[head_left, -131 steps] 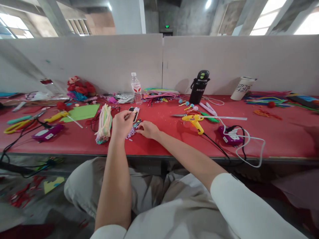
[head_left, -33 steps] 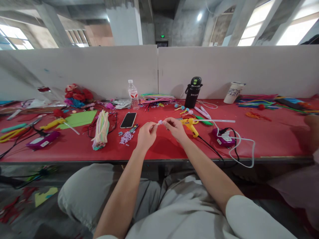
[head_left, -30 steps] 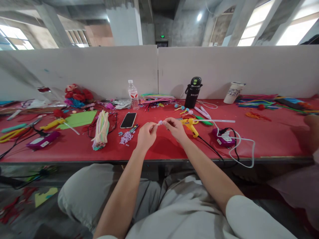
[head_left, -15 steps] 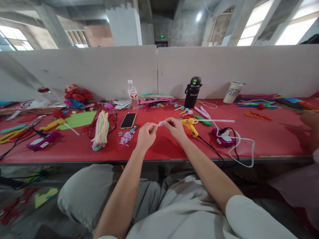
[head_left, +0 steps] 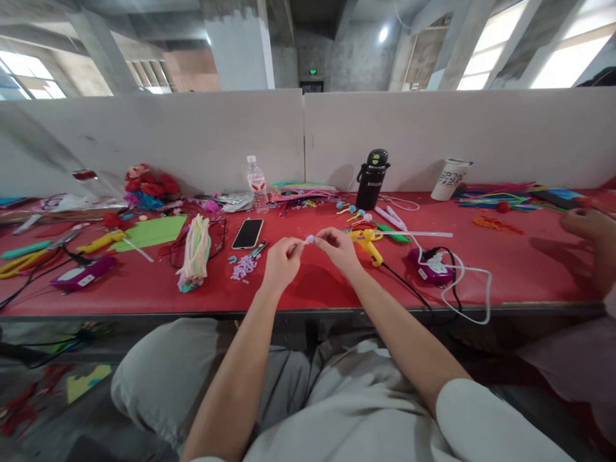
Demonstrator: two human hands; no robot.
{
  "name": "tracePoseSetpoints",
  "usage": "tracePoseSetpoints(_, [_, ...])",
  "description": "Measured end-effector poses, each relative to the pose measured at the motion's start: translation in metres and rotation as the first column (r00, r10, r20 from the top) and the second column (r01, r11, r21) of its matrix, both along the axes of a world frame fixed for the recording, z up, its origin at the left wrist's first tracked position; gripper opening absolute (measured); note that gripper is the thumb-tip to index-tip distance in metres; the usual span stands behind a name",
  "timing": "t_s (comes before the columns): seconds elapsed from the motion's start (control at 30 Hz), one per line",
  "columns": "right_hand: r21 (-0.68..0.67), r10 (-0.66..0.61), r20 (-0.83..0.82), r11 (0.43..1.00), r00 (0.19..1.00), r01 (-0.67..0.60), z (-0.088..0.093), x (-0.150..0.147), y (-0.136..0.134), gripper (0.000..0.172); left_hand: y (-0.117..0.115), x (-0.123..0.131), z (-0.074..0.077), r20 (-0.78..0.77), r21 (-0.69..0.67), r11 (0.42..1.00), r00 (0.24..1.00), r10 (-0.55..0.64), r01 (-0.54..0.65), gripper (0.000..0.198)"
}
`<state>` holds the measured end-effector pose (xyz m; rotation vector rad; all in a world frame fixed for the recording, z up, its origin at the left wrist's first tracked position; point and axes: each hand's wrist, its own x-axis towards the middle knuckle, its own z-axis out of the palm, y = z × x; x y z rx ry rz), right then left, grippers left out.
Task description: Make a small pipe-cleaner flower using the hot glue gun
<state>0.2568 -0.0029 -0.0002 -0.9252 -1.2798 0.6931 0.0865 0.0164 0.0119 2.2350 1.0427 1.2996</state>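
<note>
Pastel bundle [head_left: 195, 250] lying on the red counter [head_left: 315, 285], lilac pieces [head_left: 244, 267] resting in a heap near a phone [head_left: 247, 233], left hand [head_left: 282, 262] pinching one side of a small lilac lump [head_left: 310, 239], right hand [head_left: 339, 249] pinching the other, yellow glue gun [head_left: 369, 246] lying just beside.

I've got one small lilac piece [head_left: 310, 239], roundish and lumpy, with a pale bit showing on its left side. It's pinched between the fingertips of the left hand [head_left: 291, 251] and right hand [head_left: 328, 242], up off the red surface [head_left: 308, 285]. Too small for me to make out finer shape or exact tilt.
</note>
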Motion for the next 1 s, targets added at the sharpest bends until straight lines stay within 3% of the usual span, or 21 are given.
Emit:
tracePoseSetpoints(0.43, [-0.021, -0.014, -0.025, 1.0, 1.0, 0.014, -0.0018, 0.0008, 0.0009, 0.027, -0.0026, -0.0004, 0.0031, -0.024, 0.035, 0.999, 1.0, 0.012, -0.011, 0.019])
tracePoseSetpoints(0.67, [0.064, -0.064, 0.11, 0.996, 0.992, 0.057, 0.0002, -0.0024, -0.0049, 0.026, -0.0028, 0.0, 0.0029, -0.01, 0.039, 0.999, 1.0, 0.01, -0.01, 0.021])
tracePoseSetpoints(1.0, [0.12, -0.127, 0.177, 0.987, 0.976, 0.106, -0.0012, -0.0037, -0.0059, 0.022, -0.0035, -0.0003, 0.004, -0.042, 0.057, 0.998, 0.999, 0.021, -0.019, 0.018])
